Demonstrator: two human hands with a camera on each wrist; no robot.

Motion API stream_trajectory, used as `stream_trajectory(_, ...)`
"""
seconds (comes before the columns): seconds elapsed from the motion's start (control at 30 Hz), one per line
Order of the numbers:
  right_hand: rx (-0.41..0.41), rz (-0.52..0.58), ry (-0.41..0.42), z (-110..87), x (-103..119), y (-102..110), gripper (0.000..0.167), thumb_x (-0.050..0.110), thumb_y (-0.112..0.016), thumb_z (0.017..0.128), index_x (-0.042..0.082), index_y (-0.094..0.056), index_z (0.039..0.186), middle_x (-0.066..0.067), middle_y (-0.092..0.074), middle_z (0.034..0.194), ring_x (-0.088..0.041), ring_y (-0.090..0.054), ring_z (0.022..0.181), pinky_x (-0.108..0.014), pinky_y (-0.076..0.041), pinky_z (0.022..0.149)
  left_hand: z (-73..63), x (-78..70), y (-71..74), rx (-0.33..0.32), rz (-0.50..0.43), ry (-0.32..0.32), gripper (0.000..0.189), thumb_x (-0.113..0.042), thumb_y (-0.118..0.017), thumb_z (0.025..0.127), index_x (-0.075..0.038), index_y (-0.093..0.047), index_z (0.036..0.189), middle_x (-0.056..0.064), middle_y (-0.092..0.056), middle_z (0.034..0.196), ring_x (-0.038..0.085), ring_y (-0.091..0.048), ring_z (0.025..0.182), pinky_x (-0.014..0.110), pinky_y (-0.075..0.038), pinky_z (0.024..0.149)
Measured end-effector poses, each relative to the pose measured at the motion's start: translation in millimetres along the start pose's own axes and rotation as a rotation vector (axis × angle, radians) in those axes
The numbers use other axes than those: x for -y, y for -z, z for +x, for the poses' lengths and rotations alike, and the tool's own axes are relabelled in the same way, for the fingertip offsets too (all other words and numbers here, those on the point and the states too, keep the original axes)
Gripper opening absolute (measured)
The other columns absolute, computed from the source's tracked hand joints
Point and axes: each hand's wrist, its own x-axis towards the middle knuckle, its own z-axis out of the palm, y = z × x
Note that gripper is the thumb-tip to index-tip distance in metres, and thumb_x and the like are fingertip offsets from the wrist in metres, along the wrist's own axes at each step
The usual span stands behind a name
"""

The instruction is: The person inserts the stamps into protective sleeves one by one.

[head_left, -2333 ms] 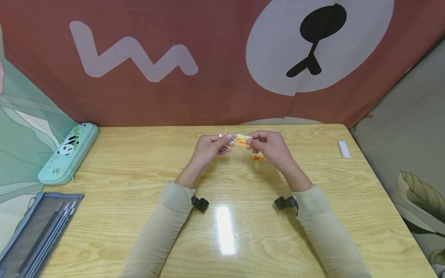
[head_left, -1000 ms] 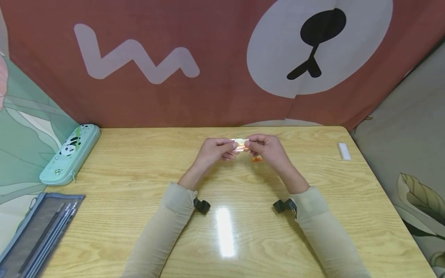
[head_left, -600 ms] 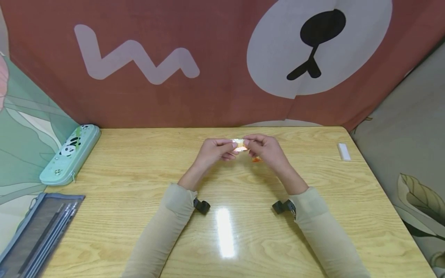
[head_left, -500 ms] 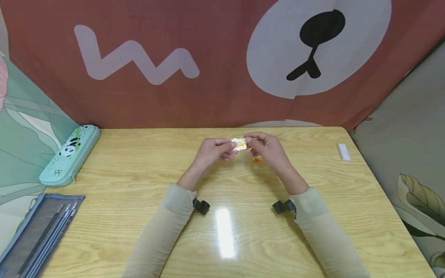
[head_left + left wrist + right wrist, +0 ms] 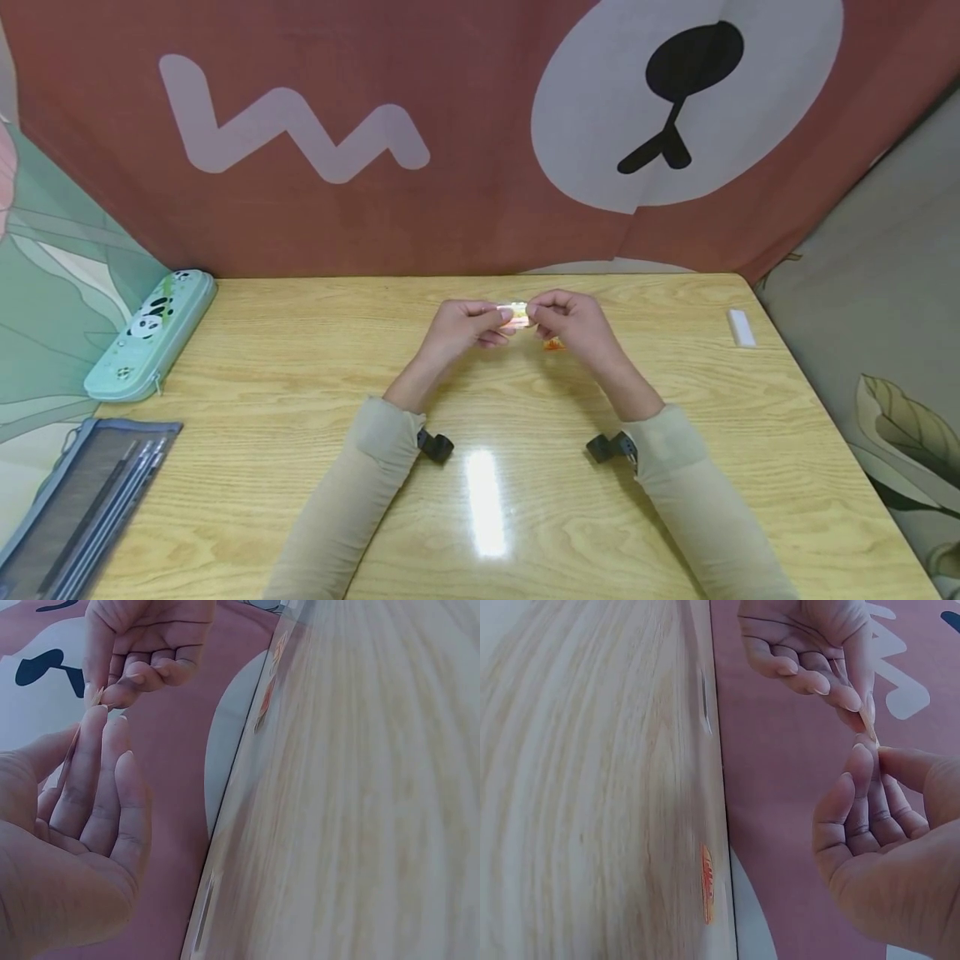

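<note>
Packet, small, flat, glossy, yellow and orange (image 5: 515,315), near the centre of the head view, slightly right of the midline; held up off the pale wood-grain tabletop (image 5: 300,350).

Hands: left hand (image 5: 461,323) pinches its left end between thumb and fingers; right hand (image 5: 576,327) pinches the right end likewise. The two sets of fingertips sit close together, with a short stretch of packet between them. Both wrist views show it almost edge-on, as a thin sliver; contents, if any, cannot be made out.

Handling (judged): very light, weight negligible. Bright glare on the face in the head view suggests slick plastic film or foil, so bare fingertips could slide if the pinch is loose. Thin profile suggests a limp or mildly springy sheet, likely to crease or buckle when pushed inward, and perhaps to tear under an uneven pull. Whether anything fragile is inside: cannot tell.

Where to hold: the two short end edges, thumb on the near face and fingers behind, as the hands have it. Pressing on the middle seems less wise, as it may crumple.

Nearby: a second small orange printed packet (image 5: 554,343) lies on the tabletop just below the right hand's fingers in the head view, partly hidden by them. White rectangular block (image 5: 742,328) at the right of the frame, well apart.
</note>
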Motion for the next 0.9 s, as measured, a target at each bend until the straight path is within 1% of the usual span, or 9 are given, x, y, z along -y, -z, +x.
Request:
stream_trajectory(0.07,-0.006,0.001,-0.004,0.1,0.1,-0.8,0.023,0.017,-0.064,0.100,-0.002,-0.071,0.110,0.003,-0.069,0.089,-0.025,-0.069,0.078,-0.029,-0.061,0.072,-0.3,0.3,-0.2,0.001,-0.003,-0.002,0.026,-0.020,-0.075,0.093,0.002,-0.077,0.106,0.016,-0.079,0.091,0.012,-0.074,0.067,0.055,-0.059,0.088)
stream_trajectory(0.2,-0.021,0.014,-0.002,0.1,0.4,-2.0,0.022,0.016,-0.064,0.100,-0.003,-0.070,0.110,0.005,-0.069,0.084,-0.021,-0.068,0.075,-0.025,-0.059,0.069,-0.4,0.7,-1.0,0.003,-0.012,-0.004,0.027,-0.022,-0.076,0.092,0.001,-0.077,0.107,0.015,-0.079,0.090,0.012,-0.075,0.067,0.055,-0.059,0.088)
stream_trajectory(0.3,-0.041,0.029,0.002,0.2,0.4,-2.6,0.023,0.018,-0.064,0.100,-0.003,-0.069,0.109,0.005,-0.069,0.079,-0.014,-0.066,0.071,-0.023,-0.059,0.068,-0.5,0.8,-1.6,0.003,-0.009,-0.003,0.028,-0.024,-0.076,0.092,-0.001,-0.077,0.107,0.010,-0.080,0.087,0.012,-0.075,0.068,0.051,-0.062,0.085)
stream_trajectory(0.43,-0.062,0.050,0.004,0.6,0.1,-3.6,0.024,0.020,-0.065,0.100,-0.003,-0.068,0.109,0.006,-0.068,0.077,-0.009,-0.064,0.068,-0.022,-0.058,0.067,-1.4,0.0,-2.3,-0.003,-0.002,-0.006,0.027,-0.027,-0.077,0.091,-0.003,-0.078,0.104,0.005,-0.079,0.082,0.012,-0.075,0.068,0.043,-0.064,0.078)
stream_trajectory(0.5,-0.060,0.054,0.000,0.7,0.2,-4.6,0.026,0.020,-0.065,0.100,-0.004,-0.068,0.110,0.008,-0.068,0.077,-0.007,-0.064,0.068,-0.022,-0.058,0.068,-1.9,-0.4,-2.9,-0.002,-0.006,-0.010,0.026,-0.027,-0.077,0.091,-0.003,-0.078,0.101,0.004,-0.079,0.080,0.012,-0.075,0.068,0.046,-0.064,0.080)
stream_trajectory(0.67,-0.046,0.061,-0.022,0.0,0.8,-6.3,0.028,0.022,-0.065,0.100,-0.004,-0.067,0.112,0.008,-0.068,0.083,-0.007,-0.065,0.070,-0.022,-0.059,0.070,-1.5,0.0,-3.9,0.004,-0.021,-0.021,0.024,-0.024,-0.076,0.092,0.000,-0.078,0.095,0.003,-0.078,0.077,0.012,-0.074,0.067,0.058,-0.058,0.088)
stream_trajectory(0.77,-0.022,0.059,-0.035,0.2,-0.1,-4.5,0.029,0.024,-0.065,0.101,-0.002,-0.068,0.114,0.007,-0.069,0.087,-0.008,-0.065,0.072,-0.025,-0.059,0.073,-1.4,-0.4,-3.5,0.004,-0.030,-0.022,0.024,-0.023,-0.075,0.093,0.001,-0.077,0.095,0.002,-0.078,0.076,0.012,-0.074,0.066,0.059,-0.057,0.089)
stream_trajectory(0.9,0.034,0.056,-0.053,1.3,-1.7,-0.9,0.032,0.025,-0.064,0.101,0.000,-0.069,0.120,0.007,-0.072,0.089,-0.011,-0.065,0.074,-0.029,-0.060,0.075,-2.0,-1.5,-2.8,0.005,-0.035,-0.015,0.026,-0.023,-0.075,0.093,0.002,-0.077,0.100,0.002,-0.078,0.078,0.012,-0.074,0.067,0.058,-0.058,0.089)
